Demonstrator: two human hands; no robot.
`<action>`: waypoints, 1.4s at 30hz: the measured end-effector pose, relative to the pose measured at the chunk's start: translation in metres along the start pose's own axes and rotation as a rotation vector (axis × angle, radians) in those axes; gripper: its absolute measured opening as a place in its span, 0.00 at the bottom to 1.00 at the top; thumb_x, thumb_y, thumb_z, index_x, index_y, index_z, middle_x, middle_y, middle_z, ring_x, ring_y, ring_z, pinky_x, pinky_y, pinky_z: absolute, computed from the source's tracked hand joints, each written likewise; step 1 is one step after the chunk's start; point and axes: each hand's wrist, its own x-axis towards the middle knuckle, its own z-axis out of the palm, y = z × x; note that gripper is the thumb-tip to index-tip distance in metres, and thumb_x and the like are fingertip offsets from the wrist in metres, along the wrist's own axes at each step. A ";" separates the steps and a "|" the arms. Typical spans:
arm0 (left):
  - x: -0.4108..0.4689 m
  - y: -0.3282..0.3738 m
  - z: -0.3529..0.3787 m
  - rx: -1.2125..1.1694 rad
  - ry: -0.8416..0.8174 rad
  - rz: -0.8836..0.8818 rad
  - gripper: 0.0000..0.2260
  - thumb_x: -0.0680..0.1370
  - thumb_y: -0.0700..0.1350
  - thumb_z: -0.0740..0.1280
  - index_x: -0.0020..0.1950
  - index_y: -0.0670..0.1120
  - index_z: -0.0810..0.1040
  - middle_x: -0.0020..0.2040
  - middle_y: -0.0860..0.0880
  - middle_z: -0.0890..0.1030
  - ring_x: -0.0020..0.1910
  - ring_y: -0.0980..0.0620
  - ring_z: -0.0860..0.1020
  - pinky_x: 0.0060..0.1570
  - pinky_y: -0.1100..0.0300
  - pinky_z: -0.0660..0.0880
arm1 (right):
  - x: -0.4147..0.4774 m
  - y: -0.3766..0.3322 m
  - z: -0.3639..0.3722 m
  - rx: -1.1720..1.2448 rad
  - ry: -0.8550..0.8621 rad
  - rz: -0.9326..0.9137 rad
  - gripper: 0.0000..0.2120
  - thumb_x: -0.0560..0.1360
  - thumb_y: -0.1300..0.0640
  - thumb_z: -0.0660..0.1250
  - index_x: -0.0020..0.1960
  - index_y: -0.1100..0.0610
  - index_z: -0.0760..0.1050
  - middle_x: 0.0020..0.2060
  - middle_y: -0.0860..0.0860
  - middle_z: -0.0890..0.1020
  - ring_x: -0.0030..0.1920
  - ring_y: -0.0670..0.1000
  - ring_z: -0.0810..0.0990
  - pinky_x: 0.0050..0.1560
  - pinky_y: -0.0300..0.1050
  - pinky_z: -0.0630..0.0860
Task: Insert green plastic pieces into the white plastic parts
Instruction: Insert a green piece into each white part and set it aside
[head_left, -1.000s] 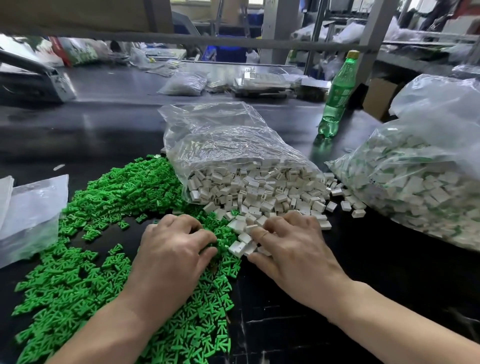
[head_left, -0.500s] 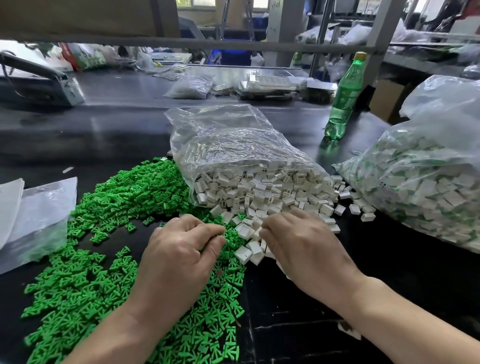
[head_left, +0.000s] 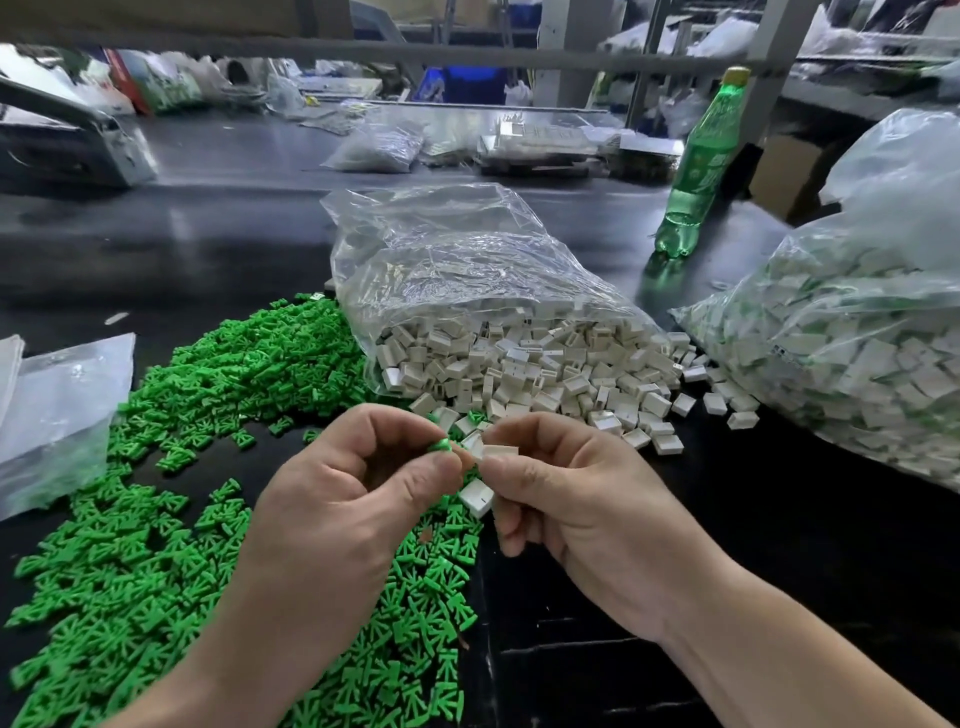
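My left hand is raised above the table and pinches a small green piece between thumb and fingers. Close beside it, my right hand pinches a white part, and a second white part shows under its fingers. The green piece and the white part nearly touch. A wide heap of green pieces covers the dark table at the left and under my hands. Loose white parts spill out of a clear bag just beyond my hands.
A large clear bag of white-and-green parts lies at the right. A green bottle stands behind it. A flat clear bag lies at the left edge. More bags, trays and a rack frame line the back.
Both hands rose from the piles on the table. My left hand now holds a green piece and my right hand a white part, brought together in front of me.
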 end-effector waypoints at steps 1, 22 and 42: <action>0.000 0.000 0.001 -0.018 -0.013 -0.003 0.15 0.66 0.59 0.78 0.48 0.55 0.82 0.43 0.49 0.86 0.43 0.48 0.84 0.43 0.55 0.82 | -0.001 -0.001 -0.001 0.012 -0.017 -0.001 0.07 0.71 0.60 0.76 0.48 0.56 0.83 0.35 0.54 0.80 0.31 0.50 0.78 0.31 0.42 0.77; 0.000 -0.004 0.004 -0.344 -0.085 -0.109 0.06 0.67 0.51 0.72 0.42 0.52 0.83 0.42 0.40 0.85 0.35 0.49 0.81 0.32 0.61 0.76 | -0.009 0.000 0.001 0.009 -0.143 -0.022 0.07 0.75 0.63 0.71 0.51 0.57 0.84 0.42 0.57 0.85 0.41 0.53 0.85 0.43 0.46 0.82; -0.003 -0.003 0.010 -0.366 -0.144 -0.196 0.03 0.70 0.47 0.72 0.41 0.49 0.83 0.40 0.41 0.84 0.34 0.48 0.81 0.31 0.61 0.76 | -0.009 -0.004 0.000 0.052 0.023 0.038 0.09 0.70 0.59 0.75 0.50 0.56 0.85 0.31 0.55 0.79 0.28 0.50 0.78 0.27 0.41 0.76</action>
